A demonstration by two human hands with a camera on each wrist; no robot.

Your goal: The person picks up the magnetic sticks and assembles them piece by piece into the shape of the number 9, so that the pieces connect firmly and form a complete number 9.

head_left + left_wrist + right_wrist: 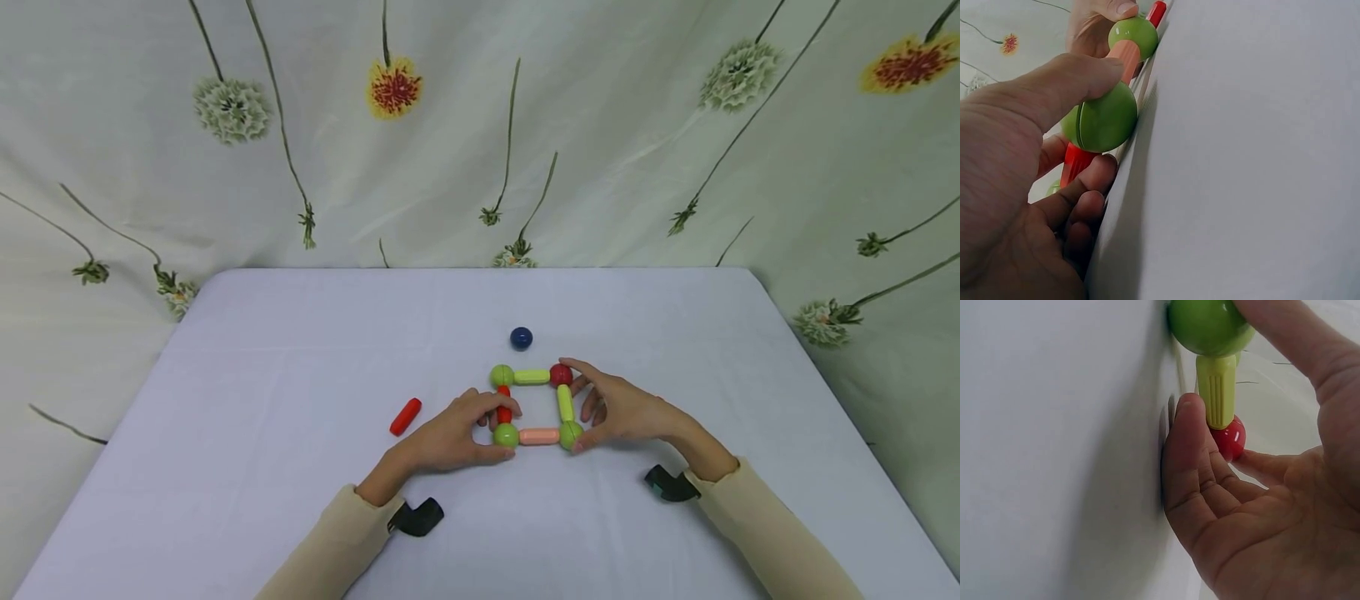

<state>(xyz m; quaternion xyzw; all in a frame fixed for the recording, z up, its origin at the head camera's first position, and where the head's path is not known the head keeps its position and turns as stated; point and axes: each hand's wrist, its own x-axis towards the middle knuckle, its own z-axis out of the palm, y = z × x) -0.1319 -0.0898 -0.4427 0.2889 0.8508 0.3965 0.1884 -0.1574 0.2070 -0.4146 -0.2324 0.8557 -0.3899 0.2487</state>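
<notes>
A square of rods and balls lies on the table. Its corners are a far-left green ball [502, 376], a red ball [561, 375], a near-right green ball [570, 434] and a near-left green ball [506, 436]. Two yellow-green rods, a salmon rod [539, 436] and a red rod [504, 405] form its sides. My left hand [459, 429] grips the near-left corner, thumb at the ball and index finger over the red rod. With my right hand [628, 408] I span the right side, thumb on the near-right green ball [1210, 325] and index fingertip at the red ball [1230, 439].
A loose red rod [406, 417] lies left of the square, close to my left hand. Beyond the square sits a dark blue ball [521, 338]. A white cloth covers the table [300, 350], and a flower-print curtain [450, 167] hangs behind it.
</notes>
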